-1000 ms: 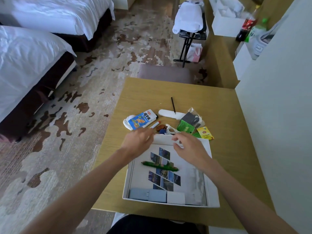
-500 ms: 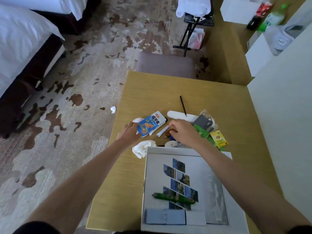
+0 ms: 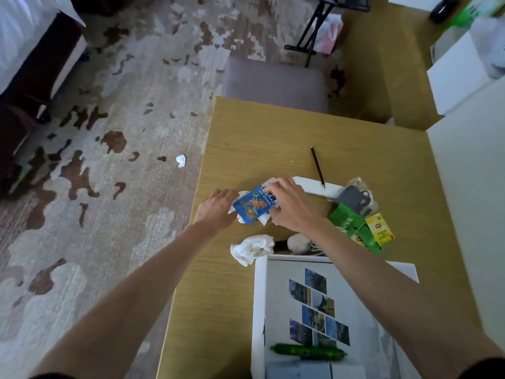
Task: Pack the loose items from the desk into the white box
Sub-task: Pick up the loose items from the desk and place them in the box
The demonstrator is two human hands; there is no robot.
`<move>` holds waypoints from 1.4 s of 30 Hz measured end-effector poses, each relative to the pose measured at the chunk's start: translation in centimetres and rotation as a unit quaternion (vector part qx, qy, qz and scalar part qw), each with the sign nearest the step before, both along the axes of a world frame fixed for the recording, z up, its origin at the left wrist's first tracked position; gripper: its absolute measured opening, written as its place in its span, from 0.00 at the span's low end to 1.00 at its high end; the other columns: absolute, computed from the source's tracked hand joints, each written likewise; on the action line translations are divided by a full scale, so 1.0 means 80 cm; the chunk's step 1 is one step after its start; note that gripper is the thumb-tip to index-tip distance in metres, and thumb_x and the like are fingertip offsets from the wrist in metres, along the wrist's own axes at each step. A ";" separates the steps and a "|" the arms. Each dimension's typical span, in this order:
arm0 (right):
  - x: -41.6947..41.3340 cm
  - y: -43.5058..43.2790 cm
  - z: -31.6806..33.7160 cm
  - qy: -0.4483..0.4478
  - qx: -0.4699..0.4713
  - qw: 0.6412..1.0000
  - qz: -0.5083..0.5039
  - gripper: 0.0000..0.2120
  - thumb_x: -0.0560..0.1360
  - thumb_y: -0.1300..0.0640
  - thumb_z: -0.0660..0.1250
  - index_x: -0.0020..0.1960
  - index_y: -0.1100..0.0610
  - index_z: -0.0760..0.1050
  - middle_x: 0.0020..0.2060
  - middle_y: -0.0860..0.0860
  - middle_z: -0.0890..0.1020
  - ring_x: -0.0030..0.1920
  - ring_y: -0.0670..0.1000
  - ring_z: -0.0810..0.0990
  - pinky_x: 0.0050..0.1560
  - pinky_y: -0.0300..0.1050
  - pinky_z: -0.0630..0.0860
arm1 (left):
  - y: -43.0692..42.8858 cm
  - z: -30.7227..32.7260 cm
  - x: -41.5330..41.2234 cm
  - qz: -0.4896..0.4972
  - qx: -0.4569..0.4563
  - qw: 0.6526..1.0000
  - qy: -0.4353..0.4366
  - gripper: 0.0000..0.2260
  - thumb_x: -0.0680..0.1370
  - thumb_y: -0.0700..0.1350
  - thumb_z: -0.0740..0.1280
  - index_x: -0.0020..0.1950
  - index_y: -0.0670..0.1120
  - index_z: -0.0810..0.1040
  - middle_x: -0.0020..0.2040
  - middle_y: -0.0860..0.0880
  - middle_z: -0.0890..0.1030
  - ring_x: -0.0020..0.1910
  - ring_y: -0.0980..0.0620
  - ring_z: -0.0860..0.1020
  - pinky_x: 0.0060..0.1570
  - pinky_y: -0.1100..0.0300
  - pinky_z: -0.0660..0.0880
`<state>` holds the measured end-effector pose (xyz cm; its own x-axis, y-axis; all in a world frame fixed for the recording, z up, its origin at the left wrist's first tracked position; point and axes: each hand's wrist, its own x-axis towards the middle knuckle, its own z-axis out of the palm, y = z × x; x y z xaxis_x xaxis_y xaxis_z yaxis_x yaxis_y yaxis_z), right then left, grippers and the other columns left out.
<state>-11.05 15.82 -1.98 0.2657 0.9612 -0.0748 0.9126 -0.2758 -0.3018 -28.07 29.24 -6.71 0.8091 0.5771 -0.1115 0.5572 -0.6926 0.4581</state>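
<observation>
The white box [image 3: 259, 302] lies open at the desk's near edge, with a green pen [image 3: 308, 352] and a picture sheet inside. Beyond it, a blue snack packet [image 3: 252, 206] sits on the desk [image 3: 259, 138]. My left hand [image 3: 217, 207] holds the packet's left edge. My right hand [image 3: 293, 205] grips its right end from above. A crumpled white tissue [image 3: 251, 248] lies just in front of the box. Green and yellow tea packets [image 3: 363, 231], a grey pouch [image 3: 352, 198], a white stick [image 3: 317, 186] and a black pencil [image 3: 317, 166] lie to the right.
A padded stool [image 3: 273, 80] stands past the desk's far edge. A white wall [image 3: 470, 187] bounds the desk on the right. A scrap of paper [image 3: 181, 160] lies on the patterned carpet to the left. A bed [image 3: 32, 36] is at the far left.
My right hand moved left from the small items onto the blue packet. My left hand stayed at the packet's left edge. The view tilted down toward the desk.
</observation>
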 end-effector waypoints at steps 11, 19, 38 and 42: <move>-0.065 0.005 0.020 0.149 -0.301 0.940 0.060 0.11 0.69 0.55 0.71 0.51 0.53 0.82 0.47 0.50 0.83 0.49 0.52 0.79 0.49 0.49 0.77 | 0.001 0.050 -0.063 0.097 -0.100 0.986 -0.090 0.12 0.74 0.40 0.67 0.56 0.47 0.82 0.49 0.45 0.84 0.47 0.46 0.80 0.48 0.54 0.77; -0.056 -0.052 0.114 0.243 -0.054 0.968 -0.015 0.06 0.74 0.55 0.66 0.40 0.49 0.79 0.31 0.44 0.79 0.31 0.40 0.74 0.32 0.40 0.68 | -0.052 0.137 -0.086 0.283 -0.338 0.857 -0.266 0.10 0.78 0.41 0.65 0.56 0.39 0.79 0.49 0.40 0.81 0.43 0.48 0.82 0.39 0.55 0.83; -0.044 -0.272 0.164 0.392 0.158 0.897 -0.132 0.16 0.81 0.52 0.56 0.69 0.48 0.68 0.55 0.44 0.75 0.48 0.38 0.75 0.45 0.32 0.69 | -0.288 0.192 -0.034 0.091 -0.069 0.928 -0.354 0.24 0.68 0.24 0.60 0.52 0.48 0.81 0.52 0.61 0.79 0.54 0.68 0.75 0.53 0.75 0.69; -0.062 -0.284 0.140 0.601 0.045 0.785 -0.144 0.23 0.79 0.36 0.54 0.69 0.45 0.68 0.64 0.44 0.75 0.65 0.46 0.73 0.66 0.49 0.67 | -0.310 0.178 -0.037 0.113 -0.095 0.925 -0.351 0.25 0.66 0.23 0.57 0.45 0.49 0.82 0.52 0.55 0.80 0.57 0.61 0.76 0.55 0.71 0.70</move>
<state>-16.04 -6.91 9.26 0.2626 0.8903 -0.3721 -0.1426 -0.3456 -0.9275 -31.01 4.48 7.55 0.5821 0.7640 0.2784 0.1965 -0.4644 0.8636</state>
